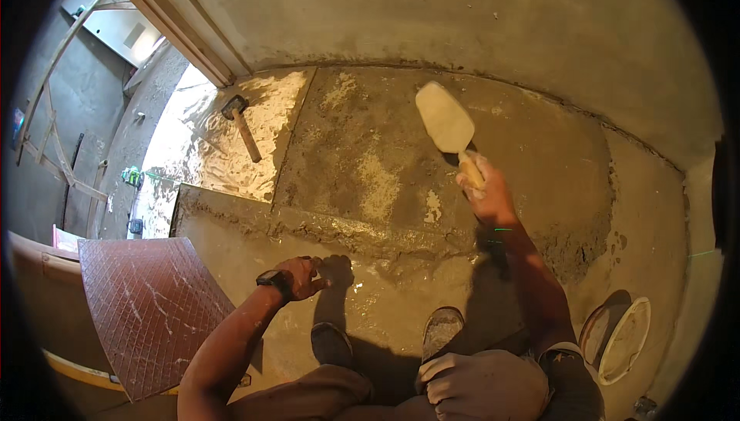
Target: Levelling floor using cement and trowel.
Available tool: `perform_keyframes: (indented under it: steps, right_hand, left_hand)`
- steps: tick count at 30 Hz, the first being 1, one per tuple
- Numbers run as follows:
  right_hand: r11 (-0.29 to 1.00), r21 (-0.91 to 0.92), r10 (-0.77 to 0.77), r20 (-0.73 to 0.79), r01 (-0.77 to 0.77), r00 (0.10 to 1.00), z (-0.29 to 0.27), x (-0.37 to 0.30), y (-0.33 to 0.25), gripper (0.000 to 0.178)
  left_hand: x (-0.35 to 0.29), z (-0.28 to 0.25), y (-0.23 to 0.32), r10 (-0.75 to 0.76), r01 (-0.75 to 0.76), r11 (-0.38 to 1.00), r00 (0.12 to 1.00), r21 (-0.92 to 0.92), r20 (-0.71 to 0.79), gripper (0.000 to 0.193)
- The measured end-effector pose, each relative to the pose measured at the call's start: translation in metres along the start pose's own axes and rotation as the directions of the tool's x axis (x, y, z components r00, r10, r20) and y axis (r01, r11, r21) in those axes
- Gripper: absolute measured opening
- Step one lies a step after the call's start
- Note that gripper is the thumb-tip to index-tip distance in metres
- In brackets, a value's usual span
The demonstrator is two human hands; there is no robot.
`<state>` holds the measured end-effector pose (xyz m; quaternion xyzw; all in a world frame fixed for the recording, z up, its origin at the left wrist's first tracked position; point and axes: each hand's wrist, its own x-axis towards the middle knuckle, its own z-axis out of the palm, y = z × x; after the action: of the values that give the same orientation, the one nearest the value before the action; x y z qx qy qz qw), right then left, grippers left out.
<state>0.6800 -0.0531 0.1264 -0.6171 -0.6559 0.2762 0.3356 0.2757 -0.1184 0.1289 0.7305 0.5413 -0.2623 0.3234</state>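
Observation:
My right hand (pixel 487 194) grips the wooden handle of a trowel (pixel 445 118), its pale blade raised over the wet mortar bed (pixel 339 151) and pointing toward the far wall. My left hand (pixel 299 278), with a watch on the wrist, hangs loosely curled near the bed's near edge. Its fingers and thumb are apart and hold nothing. A rubber mallet (pixel 247 137) with a wooden handle lies on a shiny, sunlit tile (pixel 266 167) left of the bed. Beside my left forearm leans a reddish-brown tile (pixel 150 309), its gridded face showing.
A plastered wall (pixel 478 16) borders the bed at the back. At the right, a round, pale-rimmed container or lid (pixel 626 342) stands tilted. A green device (pixel 132 177) sits by the doorway at left, near a wooden frame (pixel 58 136). A yellow bar (pixel 81 371) lies behind the leaning tile.

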Motion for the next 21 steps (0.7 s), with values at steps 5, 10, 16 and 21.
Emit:
perform_keyframes:
  steps: [5, 10, 16, 21]
  right_hand:
    - [0.99, 0.043, -0.112, -0.372, 0.138, 0.921, -0.006, 0.01, -0.034, 0.056]
    - [0.754, 0.655, 0.189, -0.144, -0.049, 0.971, 0.051, 0.035, 0.032, 0.06]
    - [0.98, -0.111, 0.147, -0.176, -0.168, 0.973, 0.063, 0.007, 0.021, 0.057]
    - [0.956, -0.256, 0.054, -0.326, -0.143, 0.944, 0.021, 0.028, -0.017, 0.057]
  left_hand:
    - [-0.001, 0.01, -0.012, 0.006, -0.005, 0.999, 1.0, 0.035, -0.028, 0.062]
    - [-0.007, -0.001, -0.019, -0.001, 0.002, 1.0, 0.999, 0.022, -0.049, 0.056]
    - [-0.012, 0.022, -0.032, -0.026, 0.026, 1.0, 0.997, 0.007, -0.068, 0.055]
    - [-0.004, 0.046, -0.044, -0.038, 0.039, 0.999, 0.998, 0.036, -0.041, 0.055]
